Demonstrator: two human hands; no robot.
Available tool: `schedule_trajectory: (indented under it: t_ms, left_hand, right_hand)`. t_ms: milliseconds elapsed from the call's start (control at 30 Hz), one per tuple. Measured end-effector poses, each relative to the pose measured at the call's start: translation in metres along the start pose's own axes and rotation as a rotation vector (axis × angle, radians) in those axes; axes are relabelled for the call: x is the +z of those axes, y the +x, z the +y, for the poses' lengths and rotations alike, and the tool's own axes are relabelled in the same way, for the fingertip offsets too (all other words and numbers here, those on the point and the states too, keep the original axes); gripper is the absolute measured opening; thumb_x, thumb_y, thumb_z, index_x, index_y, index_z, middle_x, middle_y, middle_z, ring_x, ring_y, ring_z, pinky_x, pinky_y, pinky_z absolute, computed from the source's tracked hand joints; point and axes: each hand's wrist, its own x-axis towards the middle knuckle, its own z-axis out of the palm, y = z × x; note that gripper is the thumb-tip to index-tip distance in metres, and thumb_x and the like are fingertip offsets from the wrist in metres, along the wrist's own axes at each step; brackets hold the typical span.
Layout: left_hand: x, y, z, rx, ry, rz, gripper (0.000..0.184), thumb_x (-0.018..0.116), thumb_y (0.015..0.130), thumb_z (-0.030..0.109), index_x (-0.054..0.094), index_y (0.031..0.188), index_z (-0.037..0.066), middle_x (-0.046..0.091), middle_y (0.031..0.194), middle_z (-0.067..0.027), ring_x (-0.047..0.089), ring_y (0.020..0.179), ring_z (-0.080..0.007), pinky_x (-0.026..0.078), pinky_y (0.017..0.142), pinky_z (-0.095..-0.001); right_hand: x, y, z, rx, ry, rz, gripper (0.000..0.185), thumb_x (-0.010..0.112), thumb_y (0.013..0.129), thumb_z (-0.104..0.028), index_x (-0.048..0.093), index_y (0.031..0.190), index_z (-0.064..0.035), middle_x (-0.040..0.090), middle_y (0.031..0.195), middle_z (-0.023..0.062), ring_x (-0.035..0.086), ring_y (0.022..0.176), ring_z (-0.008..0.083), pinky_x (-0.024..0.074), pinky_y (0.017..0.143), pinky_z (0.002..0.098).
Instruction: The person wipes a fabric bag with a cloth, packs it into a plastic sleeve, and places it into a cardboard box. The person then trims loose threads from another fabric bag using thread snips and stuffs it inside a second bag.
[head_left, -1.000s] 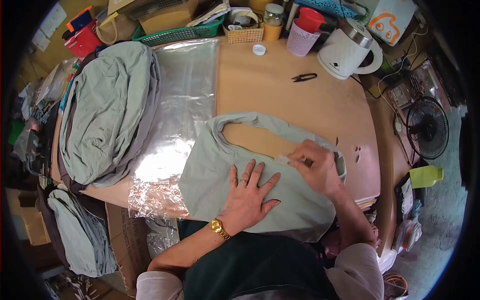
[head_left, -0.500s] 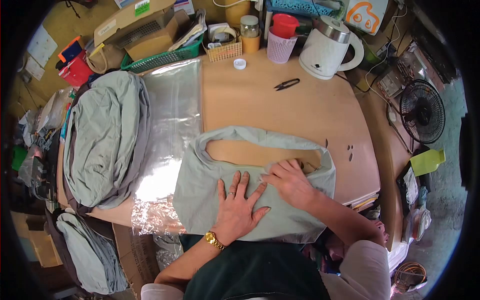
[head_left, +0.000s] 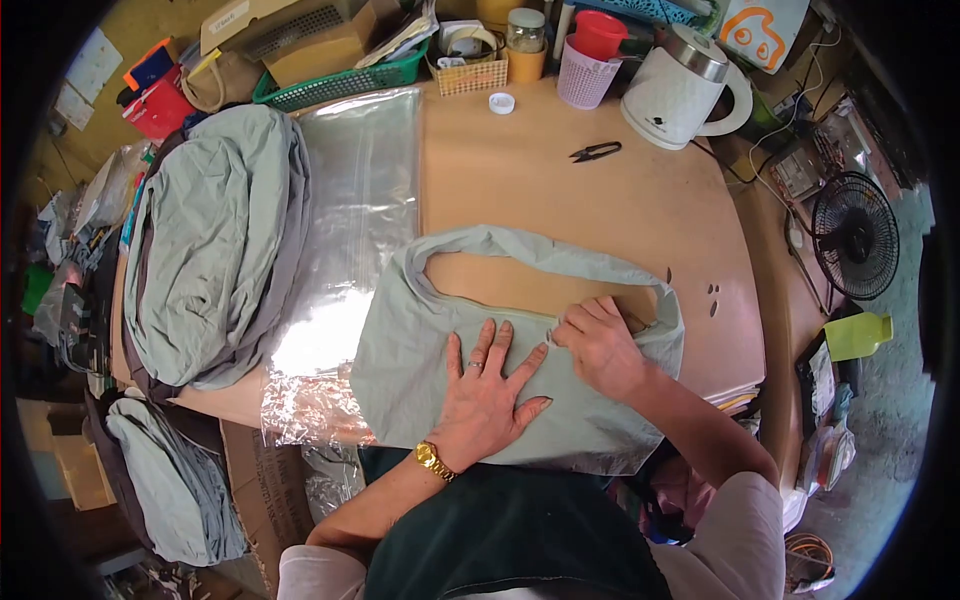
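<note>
A pale grey-green fabric shoulder bag (head_left: 420,370) lies flat on the table in front of me, its strap looped away from me. My left hand (head_left: 485,405), with a gold watch at the wrist, rests flat on the bag's front, fingers spread. Close by, my right hand (head_left: 603,350) is closed in a pinch at the bag's upper edge, beside the opening. A small pale bit shows at its fingertips; whether it is bag fabric or something else is hard to see.
Clear plastic bags (head_left: 355,200) lie left of the shoulder bag, beside a heap of similar grey-green fabric (head_left: 215,240). Thread snips (head_left: 596,152) and a white lid (head_left: 501,103) lie farther back. A white kettle (head_left: 675,95) and a fan (head_left: 855,235) stand to the right.
The whole view has shifted slightly. My right hand has moved a little to the right along the bag's upper edge, still pinching. My left hand stays flat on the bag.
</note>
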Motion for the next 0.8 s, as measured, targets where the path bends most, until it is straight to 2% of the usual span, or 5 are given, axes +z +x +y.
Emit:
schedule_trajectory:
  t_ms: [133,333,533,733,800]
  left_hand:
    - [0.003,0.000,0.000,-0.009,0.020,-0.009,0.062,0.056,0.088,0.055,0.048,0.140,0.022,0.038,0.143,-0.0227,0.031,0.137,-0.0414,0.017,0.108,-0.0667]
    - [0.001,-0.001,-0.003,-0.031,-0.011,0.017,0.061,0.055,0.089,0.055,0.048,0.140,0.021,0.038,0.143,-0.0224,0.030,0.138,-0.0411,0.017,0.107,-0.0669]
    - [0.000,-0.002,-0.003,-0.032,0.031,-0.036,0.062,0.055,0.089,0.055,0.047,0.140,0.022,0.038,0.143,-0.0224,0.031,0.138,-0.0402,0.018,0.107,-0.0667]
    - [0.003,-0.001,-0.004,-0.026,-0.007,0.035,0.062,0.054,0.089,0.056,0.048,0.139,0.021,0.039,0.142,-0.0220,0.032,0.137,-0.0399,0.017,0.108,-0.0663]
    - [0.003,-0.001,-0.004,-0.027,0.015,0.053,0.062,0.054,0.089,0.056,0.049,0.139,0.020,0.040,0.142,-0.0221,0.032,0.137,-0.0403,0.017,0.108,-0.0659]
  right_hand:
    - [0.021,0.036,-0.011,-0.031,0.013,-0.019,0.015,0.064,0.066,-0.003,0.063,0.080,-0.0077,0.055,0.082,0.0058,0.055,0.086,0.0248,0.0402,0.081,0.0374]
    - [0.003,0.004,-0.001,0.010,-0.019,0.029,0.014,0.064,0.066,-0.003,0.062,0.080,-0.0069,0.055,0.083,0.0063,0.055,0.086,0.0257,0.0402,0.080,0.0376]
    - [0.032,0.041,-0.012,-0.026,0.019,0.056,0.011,0.063,0.069,-0.002,0.063,0.079,-0.0074,0.054,0.082,0.0059,0.055,0.085,0.0250,0.0394,0.079,0.0380]
    - [0.006,0.003,0.003,0.013,-0.011,0.033,0.014,0.064,0.066,-0.004,0.062,0.079,-0.0083,0.055,0.083,0.0062,0.055,0.086,0.0257,0.0393,0.080,0.0381]
    - [0.014,0.015,0.000,0.007,-0.005,0.032,0.014,0.064,0.066,-0.004,0.062,0.080,-0.0083,0.055,0.083,0.0064,0.054,0.086,0.0258,0.0393,0.080,0.0383]
